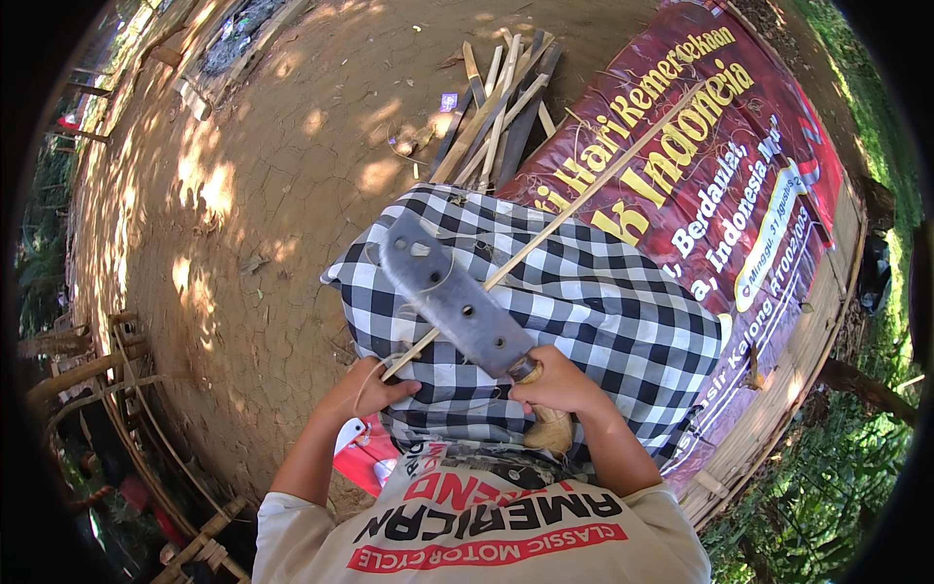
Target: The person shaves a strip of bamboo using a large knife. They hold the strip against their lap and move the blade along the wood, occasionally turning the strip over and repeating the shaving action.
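Note:
My right hand (556, 382) is closed round the wooden handle of a broad machete (455, 297). Its grey blade, pierced by several holes, slants up and left over a black-and-white checked cloth (593, 311) on my lap. Under the blade runs a long, thin bamboo strip (584, 201), reaching from my left hand to the far right. My left hand (372, 391) is closed at the near end of that strip, thumb pointing right. A thin curled shaving (377, 366) hangs beside those fingers. Where the blade crosses the strip, I cannot tell if they touch.
Beyond my lap lies a pile of split bamboo pieces (501, 107) on cracked earth. A dark red printed banner (671, 127) with loose shavings covers the right side, over a bamboo platform (817, 326). Bamboo poles (88, 375) stand at the left. Greenery borders the right.

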A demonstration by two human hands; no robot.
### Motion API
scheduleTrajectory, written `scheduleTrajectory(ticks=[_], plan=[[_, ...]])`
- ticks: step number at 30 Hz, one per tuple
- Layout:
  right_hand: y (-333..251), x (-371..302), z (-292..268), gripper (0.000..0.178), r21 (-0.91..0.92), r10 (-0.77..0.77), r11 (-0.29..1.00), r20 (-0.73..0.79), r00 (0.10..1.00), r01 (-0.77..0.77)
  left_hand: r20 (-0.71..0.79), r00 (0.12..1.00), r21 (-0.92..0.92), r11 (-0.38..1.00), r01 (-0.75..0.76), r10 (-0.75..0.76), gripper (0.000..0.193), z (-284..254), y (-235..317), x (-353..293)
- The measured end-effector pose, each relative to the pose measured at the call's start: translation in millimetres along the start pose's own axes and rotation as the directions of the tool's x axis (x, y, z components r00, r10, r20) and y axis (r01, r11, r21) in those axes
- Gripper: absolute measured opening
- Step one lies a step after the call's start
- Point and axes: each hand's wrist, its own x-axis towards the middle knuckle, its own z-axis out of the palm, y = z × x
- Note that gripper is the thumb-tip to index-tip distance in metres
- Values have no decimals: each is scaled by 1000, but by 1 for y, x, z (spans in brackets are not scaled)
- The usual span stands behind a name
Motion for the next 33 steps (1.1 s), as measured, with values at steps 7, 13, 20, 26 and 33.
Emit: scheduleTrajectory(ticks=[7,13,20,26,33], plan=[[0,-10,-20,18,195,-139,958,-329,934,211,-44,990,-76,988,-134,131,53,0,7,-6],[-16,-34,-27,18,287,-233,869,-481,845,404,356,889,-701,711,51,287,76,-37,27,-11],[-24,-63,-39,18,229,-333,794,-611,718,563,-351,862,1,920,-391,366,42,-56,115,24],[-15,-81,-33,9,-76,-408,829,-758,508,554,-325,860,141,919,-368,394,50,-31,147,20],[-23,-83,-40,30,-574,-718,694,-600,353,435,-310,868,193,920,-341,387,43,-8,133,2]])
